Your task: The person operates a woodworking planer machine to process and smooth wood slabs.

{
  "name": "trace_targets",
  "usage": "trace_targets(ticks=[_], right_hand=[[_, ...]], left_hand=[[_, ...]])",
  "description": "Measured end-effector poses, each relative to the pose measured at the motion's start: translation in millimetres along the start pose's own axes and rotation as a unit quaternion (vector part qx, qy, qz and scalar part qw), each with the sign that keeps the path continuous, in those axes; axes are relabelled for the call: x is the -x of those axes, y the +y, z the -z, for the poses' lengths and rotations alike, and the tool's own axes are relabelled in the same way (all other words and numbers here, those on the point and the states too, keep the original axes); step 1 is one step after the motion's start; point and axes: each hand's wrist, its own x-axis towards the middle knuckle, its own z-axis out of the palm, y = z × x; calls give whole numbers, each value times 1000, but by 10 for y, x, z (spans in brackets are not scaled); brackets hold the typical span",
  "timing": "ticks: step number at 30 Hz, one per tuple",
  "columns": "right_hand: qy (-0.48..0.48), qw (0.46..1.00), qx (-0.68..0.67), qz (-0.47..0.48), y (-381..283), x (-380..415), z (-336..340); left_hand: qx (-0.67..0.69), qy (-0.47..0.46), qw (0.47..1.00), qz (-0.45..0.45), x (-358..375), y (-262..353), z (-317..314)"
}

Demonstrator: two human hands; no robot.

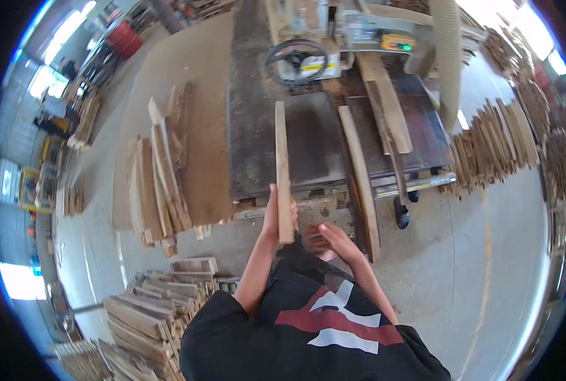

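Note:
A long, narrow wooden board [283, 165] extends forward over the dark machine table, its near end close to my body. My left hand [274, 213] is wrapped around its lower part, thumb on the left side and fingertips showing on the right. My right hand [328, 240] is just right of the board's near end, in front of my shirt. Its fingers are loosely bent and slightly blurred, and I see nothing in them. Another wooden board [361, 181] lies to the right of this hand, lengthwise on the machine table, with its near end jutting past the edge.
The saw table [251, 146] carries a black handwheel [297, 62] and a control box with a green light [397, 42]. More boards [159, 181] lie on the brown surface at left. Stacked lumber [149, 311] stands lower left, with a row of boards [492, 146] at right.

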Motion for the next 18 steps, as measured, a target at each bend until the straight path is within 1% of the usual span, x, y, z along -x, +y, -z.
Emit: trace_targets(ticks=[1,2,3,4,5,6,7,8,9,10,11,12,13,14,15,16,17,18], right_hand=[[13,1000,-6,10,-2,29,-17],[3,1000,-23,19,11,58,-48],[-9,999,-40,28,33,86,-65],[-1,998,-45,35,196,46,-37],[74,988,-133,38,455,-79,35],[147,964,-220,40,595,-157,106],[152,953,-260,34,626,-149,229],[153,952,-262,38,650,-191,338],[145,914,-377,30,752,-292,476],[134,864,-486,21,818,-373,560],[159,855,-491,52,834,-444,518],[159,855,-490,52,788,-507,498],[153,860,-485,43,730,-571,474],[146,865,-479,33,662,-644,458],[158,898,-411,22,580,-692,435],[154,899,-409,20,437,-699,381],[180,917,-355,14,294,-708,328],[206,932,-298,7,194,-762,312]], left_hand=[[-225,124,966,-9,-184,-159,19],[-436,237,868,-24,-334,-320,38],[-493,216,843,-16,-451,-410,-65],[-558,177,810,-38,-528,-498,-89],[-699,169,694,-29,-578,-553,-237],[-817,156,555,-22,-624,-611,-396],[-818,150,554,-24,-709,-717,-387],[-848,155,502,-74,-815,-828,-322],[-871,161,446,-125,-941,-932,-243],[-872,160,445,-128,-1092,-1014,-168],[-863,179,457,-119,-1247,-1099,-90],[-854,198,469,-110,-1366,-1171,-81],[-836,242,483,-92,-1459,-1221,-153],[-836,245,482,-94,-1566,-1228,-210],[-827,278,480,-93,-1669,-1225,-234],[-817,311,477,-92,-1775,-1215,-229],[-809,314,481,-126,-1883,-1186,-212],[-807,320,480,-125,-1965,-1130,-212]])
